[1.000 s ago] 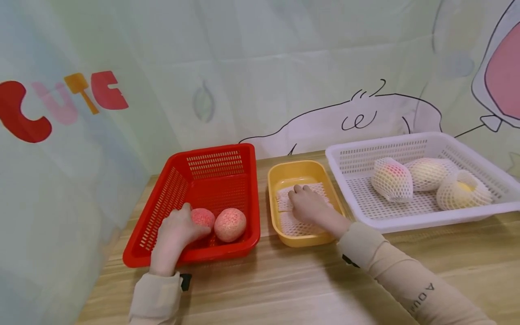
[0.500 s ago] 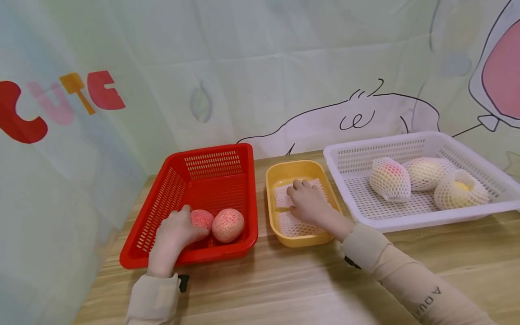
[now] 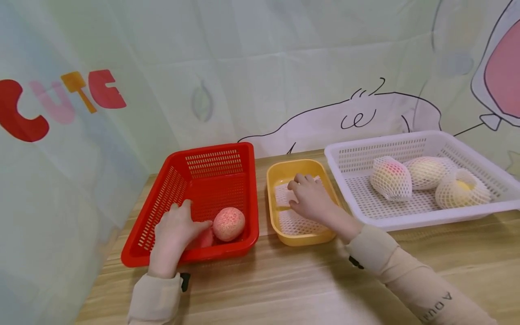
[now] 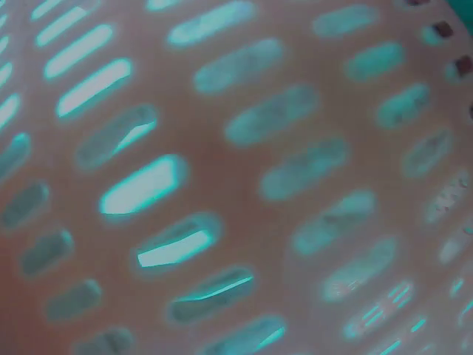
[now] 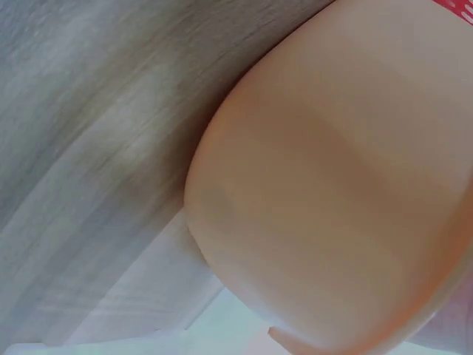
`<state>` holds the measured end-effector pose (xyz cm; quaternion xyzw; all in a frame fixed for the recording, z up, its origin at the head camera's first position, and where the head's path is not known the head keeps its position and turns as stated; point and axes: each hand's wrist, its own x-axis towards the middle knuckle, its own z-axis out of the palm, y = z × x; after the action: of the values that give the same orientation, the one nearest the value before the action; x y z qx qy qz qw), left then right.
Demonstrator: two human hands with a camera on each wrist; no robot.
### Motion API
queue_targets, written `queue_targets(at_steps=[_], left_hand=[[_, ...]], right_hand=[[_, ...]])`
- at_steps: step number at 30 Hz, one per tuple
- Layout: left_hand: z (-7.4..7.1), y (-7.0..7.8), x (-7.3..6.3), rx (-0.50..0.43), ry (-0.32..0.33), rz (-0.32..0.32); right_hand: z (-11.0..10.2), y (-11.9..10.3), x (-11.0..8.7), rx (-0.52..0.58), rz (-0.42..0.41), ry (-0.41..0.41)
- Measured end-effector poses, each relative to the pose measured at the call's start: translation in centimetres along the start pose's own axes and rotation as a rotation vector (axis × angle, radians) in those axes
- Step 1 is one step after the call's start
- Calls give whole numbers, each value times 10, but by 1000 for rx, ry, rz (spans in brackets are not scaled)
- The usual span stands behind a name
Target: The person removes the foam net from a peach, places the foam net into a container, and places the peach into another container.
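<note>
While the left hand [image 3: 174, 229] spreads thumb and fingers over a fruit [image 3: 206, 239], the right hand [image 3: 312, 199] does likewise above nets [image 3: 298, 224]; net pick-up seems the step; one likely needs pinching.

Plastic baskets, two: one red basket [image 3: 219, 189], one white basket [image 3: 422, 221]. Yellow tray [image 3: 298, 167]: one. Pink balls [image 3: 229, 224]: two, both in red. Net-wrapped fruits [image 3: 391, 178]: three, all in white. Foam-net pieces [image 3: 300, 225]: two visible, in tray. Large backdrop letters [image 3: 97, 92]: four. Printed balloon [image 3: 508, 67]: one.
</note>
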<state>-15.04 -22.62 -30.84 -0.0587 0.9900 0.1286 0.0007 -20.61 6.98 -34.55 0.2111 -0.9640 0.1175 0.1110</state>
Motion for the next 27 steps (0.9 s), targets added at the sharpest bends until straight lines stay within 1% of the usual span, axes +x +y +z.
queue_targets(at_steps=[6,10,14,21,27], left_hand=[[-3,2,-3,-6,-2,-2],[-5,4,-4,5,9,1],[-6,6,-5,11,20,3],[-8,12,-8,20,39,30],[-9,16,-10,11,51,59]], right_hand=[[-3,0,-1,16,-3,22],[-5,1,-3,35,-8,62],[-13,0,-6,32,-13,96],[-28,-5,-12,27,-17,109],[-37,-5,-16,32,-12,119]])
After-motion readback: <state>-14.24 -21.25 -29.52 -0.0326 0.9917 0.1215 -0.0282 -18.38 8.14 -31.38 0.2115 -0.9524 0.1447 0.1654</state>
